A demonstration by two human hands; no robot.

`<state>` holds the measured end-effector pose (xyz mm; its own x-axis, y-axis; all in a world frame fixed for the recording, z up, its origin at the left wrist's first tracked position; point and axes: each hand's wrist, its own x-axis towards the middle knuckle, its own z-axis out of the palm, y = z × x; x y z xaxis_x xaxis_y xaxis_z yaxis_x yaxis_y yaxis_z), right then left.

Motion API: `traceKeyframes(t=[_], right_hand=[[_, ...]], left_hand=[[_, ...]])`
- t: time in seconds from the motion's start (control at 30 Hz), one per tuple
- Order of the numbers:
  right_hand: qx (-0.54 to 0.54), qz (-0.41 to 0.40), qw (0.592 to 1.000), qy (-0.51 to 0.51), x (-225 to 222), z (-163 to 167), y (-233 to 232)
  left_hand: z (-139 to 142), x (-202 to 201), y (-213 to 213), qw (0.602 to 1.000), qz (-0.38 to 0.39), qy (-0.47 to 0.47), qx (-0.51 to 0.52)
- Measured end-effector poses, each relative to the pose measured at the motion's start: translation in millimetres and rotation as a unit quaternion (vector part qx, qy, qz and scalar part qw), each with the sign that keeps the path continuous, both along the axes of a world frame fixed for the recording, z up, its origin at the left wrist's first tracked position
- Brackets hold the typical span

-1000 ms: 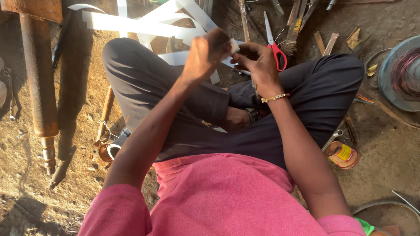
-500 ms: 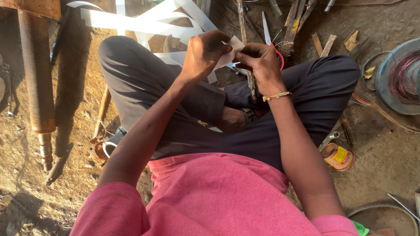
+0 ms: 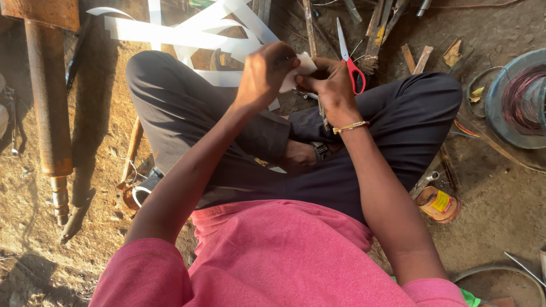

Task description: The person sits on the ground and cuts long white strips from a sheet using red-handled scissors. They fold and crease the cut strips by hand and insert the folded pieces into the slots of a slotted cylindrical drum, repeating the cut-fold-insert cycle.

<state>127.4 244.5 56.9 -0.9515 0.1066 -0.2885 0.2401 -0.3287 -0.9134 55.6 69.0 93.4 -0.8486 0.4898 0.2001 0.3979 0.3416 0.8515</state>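
Head view: I look straight down on a person in a pink shirt (image 3: 273, 256) sitting cross-legged in dark trousers (image 3: 193, 108) on a dirt floor (image 3: 102, 131).
Left hand: my left hand (image 3: 263, 74) is curled shut, its fingers pinching one edge of a small white paper piece (image 3: 300, 67) above the knees.
Right hand: my right hand (image 3: 331, 85) is closed too; the thumb and fingertips meet the same paper piece from the other side, and red-handled scissors (image 3: 351, 62) hang looped on this hand, blades pointing away from me and shut as far as I can tell.
Paper piece: it sits between the two hands, touching both, just above the crossed legs.
Wrist: a thin gold bracelet (image 3: 349, 127) circles the right wrist.
Beyond the hands: long white paper strips (image 3: 187, 31) lie tangled on the ground past the left knee.
Left side: a rusty metal pipe (image 3: 48, 108) lies well apart from the hands.
Right side: a spool of copper wire (image 3: 520, 96) rests near the right knee, and a small yellow-labelled tin (image 3: 437, 203) lies just beside the right thigh.
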Motion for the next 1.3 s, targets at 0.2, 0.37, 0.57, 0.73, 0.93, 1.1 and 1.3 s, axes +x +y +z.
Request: traceKeyframes(t=[0.2,0.37,0.57,0.73,0.93,1.1,1.3], right_hand=[[-0.008,-0.065,0.996,-0.056,0,-8,17],[-0.093,-0.094,0.991,-0.022,-1,-9,32],[-0.154,-0.089,0.981,0.081,-1,-21,55],[-0.276,-0.215,0.935,0.053,2,-40,108],[-0.287,-0.291,0.89,0.2,27,-31,167],[-0.229,-0.398,0.878,0.134,33,-16,167],[-0.198,-0.383,0.891,0.144,23,-24,179]], left_hand=[[8,10,7,0.997,-0.057,0.012,-0.056],[5,5,-2,0.999,-0.029,-0.014,-0.02],[-2,-7,-9,0.983,0.065,0.165,-0.037],[9,-24,-26,0.888,0.093,0.439,-0.099],[-9,-38,19,0.884,0.01,0.449,-0.129],[-54,-25,34,0.914,0.042,0.353,-0.196],[-61,-20,31,0.951,-0.023,0.169,-0.26]])
